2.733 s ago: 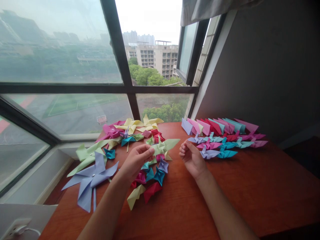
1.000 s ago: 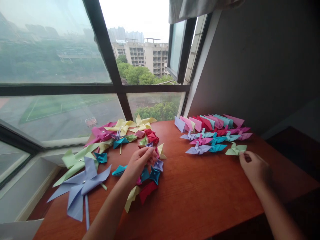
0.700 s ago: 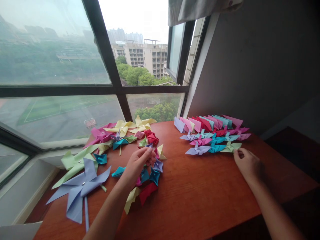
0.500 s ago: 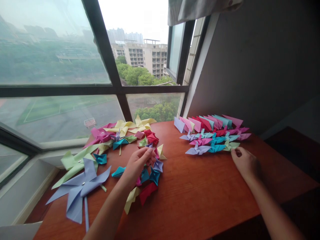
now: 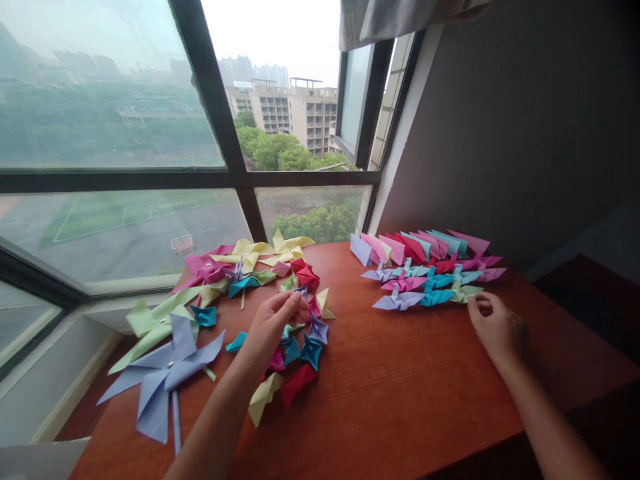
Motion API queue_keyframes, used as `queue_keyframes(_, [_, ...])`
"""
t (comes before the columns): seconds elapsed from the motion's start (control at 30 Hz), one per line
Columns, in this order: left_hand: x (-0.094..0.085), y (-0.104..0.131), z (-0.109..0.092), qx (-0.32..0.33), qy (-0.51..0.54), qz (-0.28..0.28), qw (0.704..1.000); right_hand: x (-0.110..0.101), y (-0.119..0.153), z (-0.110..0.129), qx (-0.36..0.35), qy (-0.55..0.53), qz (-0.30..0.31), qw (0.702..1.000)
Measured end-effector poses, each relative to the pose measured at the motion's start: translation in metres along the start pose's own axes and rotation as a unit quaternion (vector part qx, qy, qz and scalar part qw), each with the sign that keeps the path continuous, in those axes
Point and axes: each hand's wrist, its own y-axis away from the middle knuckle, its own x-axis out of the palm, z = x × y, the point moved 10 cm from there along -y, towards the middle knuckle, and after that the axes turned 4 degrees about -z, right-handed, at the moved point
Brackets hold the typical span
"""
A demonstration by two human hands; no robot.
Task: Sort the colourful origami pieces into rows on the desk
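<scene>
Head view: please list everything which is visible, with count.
paper pinwheels: 5, lavender, pale green, magenta, two pale yellow, left
small folded papers: many, mixed colours, centre-left
paper cranes: about twelve, mixed colours, right
pointed folded papers: about ten, mixed colours, behind cranes
table: 1, reddish-brown, below
window: 1, dark-framed, behind table
cloth: 1, grey, top
wall: 1, grey, right
buildings: several, beige, outside
trees: many, green, outside
sports field: 1, green, outside left
left hand: 1, bare, above small papers
right hand: 1, bare, at pale green crane

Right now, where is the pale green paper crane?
In the head view, the pale green crane sits on the table's right side, between the blue crane and the right hand.
</scene>
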Motion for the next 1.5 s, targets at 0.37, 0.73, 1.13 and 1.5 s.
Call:
queue_keyframes(0.37, [-0.021, -0.003, -0.008, 0.045, -0.068, -0.048, 0.996, -0.053, 0.030, 0.168, -0.162, -0.244, -0.059, 0.954])
queue_keyframes(0.73, [-0.117, -0.008, -0.021, 0.120, -0.343, -0.269, 0.892, 0.015, 0.108, 0.317, -0.237, -0.412, 0.193, 0.858])
queue_keyframes(1.13, [-0.116, -0.021, -0.005, 0.028, -0.595, -0.268, 0.758, 0.046, 0.115, 0.288, -0.170, -0.435, 0.211, 0.859])
queue_keyframes(1.5, [-0.101, -0.031, -0.014, -0.028, -0.690, -0.247, 0.680, 0.047, 0.122, 0.296, -0.183, -0.434, 0.246, 0.847])
